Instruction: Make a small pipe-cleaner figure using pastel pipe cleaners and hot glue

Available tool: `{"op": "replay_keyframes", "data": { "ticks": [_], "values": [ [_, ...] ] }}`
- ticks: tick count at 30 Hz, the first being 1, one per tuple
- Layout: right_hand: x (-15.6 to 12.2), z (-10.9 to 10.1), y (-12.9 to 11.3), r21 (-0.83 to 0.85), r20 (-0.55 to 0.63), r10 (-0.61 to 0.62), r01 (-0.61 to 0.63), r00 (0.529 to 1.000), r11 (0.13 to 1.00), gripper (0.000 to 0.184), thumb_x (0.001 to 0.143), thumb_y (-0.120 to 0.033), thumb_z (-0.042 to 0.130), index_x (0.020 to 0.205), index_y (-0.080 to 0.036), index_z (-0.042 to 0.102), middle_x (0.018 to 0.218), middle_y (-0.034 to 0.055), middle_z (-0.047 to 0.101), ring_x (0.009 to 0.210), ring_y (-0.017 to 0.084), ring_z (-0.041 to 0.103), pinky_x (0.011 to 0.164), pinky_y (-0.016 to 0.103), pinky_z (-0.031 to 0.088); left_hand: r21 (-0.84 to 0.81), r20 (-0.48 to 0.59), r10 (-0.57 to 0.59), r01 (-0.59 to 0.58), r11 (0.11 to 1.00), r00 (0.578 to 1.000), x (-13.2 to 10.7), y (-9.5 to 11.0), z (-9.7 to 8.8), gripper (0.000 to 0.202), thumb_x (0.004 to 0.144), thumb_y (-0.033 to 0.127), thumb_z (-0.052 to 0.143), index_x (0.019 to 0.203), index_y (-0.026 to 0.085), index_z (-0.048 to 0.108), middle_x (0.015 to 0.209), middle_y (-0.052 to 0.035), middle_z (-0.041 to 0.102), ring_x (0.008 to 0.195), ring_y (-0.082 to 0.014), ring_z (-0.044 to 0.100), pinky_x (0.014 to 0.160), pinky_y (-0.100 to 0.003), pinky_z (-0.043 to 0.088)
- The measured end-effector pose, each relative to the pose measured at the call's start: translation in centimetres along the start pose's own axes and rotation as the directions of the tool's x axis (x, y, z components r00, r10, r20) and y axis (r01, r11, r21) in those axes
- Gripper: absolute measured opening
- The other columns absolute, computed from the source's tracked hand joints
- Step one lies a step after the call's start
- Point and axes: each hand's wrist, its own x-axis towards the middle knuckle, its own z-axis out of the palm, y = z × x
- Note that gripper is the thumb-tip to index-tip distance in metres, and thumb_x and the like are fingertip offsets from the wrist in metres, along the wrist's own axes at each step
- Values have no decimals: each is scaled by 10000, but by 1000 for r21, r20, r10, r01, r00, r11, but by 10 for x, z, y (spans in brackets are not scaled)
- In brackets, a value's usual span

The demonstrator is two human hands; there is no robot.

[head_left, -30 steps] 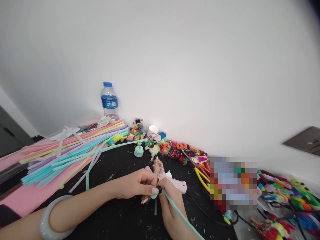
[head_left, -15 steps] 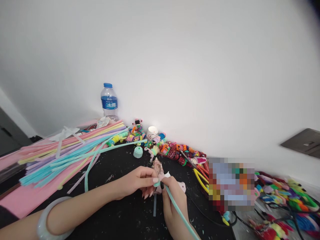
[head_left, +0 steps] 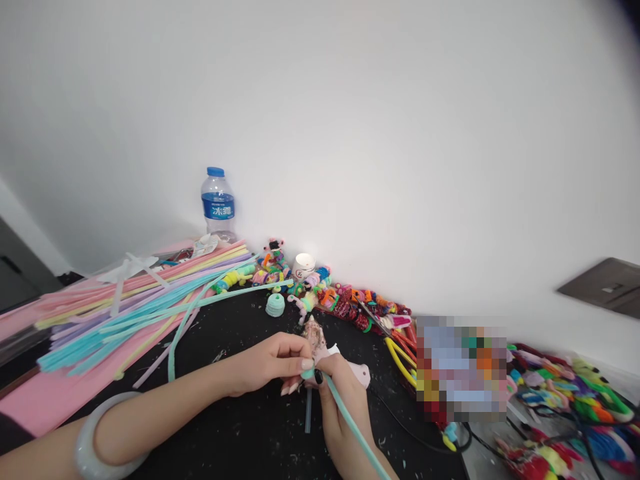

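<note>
Between my hands is a mint-green pipe cleaner (head_left: 349, 421), its near end curled into a small coil and its long tail running down over my right wrist. My left hand (head_left: 287, 360) pinches the coil between thumb and fingers. My right hand (head_left: 340, 393), thumb nail dark, grips the same pipe cleaner just beside the coil. Behind them lies a pink glue gun (head_left: 357, 373) with a stained nozzle and a clear glue stick (head_left: 308, 410) poking out toward me; my hands partly hide it. A finished mint coil (head_left: 275, 306) sits farther back on the black table.
Pastel pipe cleaners (head_left: 125, 320) are heaped at left. A water bottle (head_left: 218, 207) and a paper cup (head_left: 303, 265) stand by the wall. Colourful pipe-cleaner figures line the back, with scissors (head_left: 375, 317) among them. A black cable (head_left: 415, 433) curves along the right.
Both hands have shifted slightly left with the pipe cleaner, and the small coil now faces more toward the camera. The grip of both hands stays the same.
</note>
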Motion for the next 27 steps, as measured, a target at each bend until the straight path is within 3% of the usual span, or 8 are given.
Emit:
{"op": "replay_keyframes", "data": {
  "ticks": [3,11,17,21,27],
  "values": [
    [0,-1,-1,5,8,-2,2,1000,1000,185,911,-167,359,823,-210,516,746,19,563,669,163,547,592,258,418,1,28,-20,20,1000,999,0,-1,0,295,789,391,599,660,146,497,485,46,502,429,-65,430,453,-177,332],
    [0,-3,3,-105,-120,37,-50,992,993,198,901,-182,376,843,-196,564,692,19,558,596,153,536,568,259,426,-118,-84,-11,1,993,996,5,-5,3,437,839,529,441,733,122,557,564,-18,579,446,-92,483,450,-203,368],
    [-2,-2,6,-174,-93,0,-17,996,985,171,866,-140,423,848,-207,580,691,16,603,609,157,576,565,248,440,-28,-90,-22,19,999,996,5,-2,5,318,775,437,601,689,142,519,520,21,562,428,-79,471,443,-188,371],
    [-2,-4,5,-173,2,-58,58,998,983,223,842,-79,425,958,-211,564,789,34,635,697,168,598,614,256,458,-25,-123,33,-36,999,992,5,0,5,340,801,460,555,687,143,514,519,26,542,427,-74,449,441,-189,365],
    [3,-10,0,-317,-13,36,-38,999,948,387,718,-31,441,1066,-191,500,1006,91,573,932,253,526,776,402,422,28,-245,140,-137,990,959,4,2,2,334,858,457,458,701,163,460,557,46,479,441,-69,408,456,-197,348]
  ]
}}
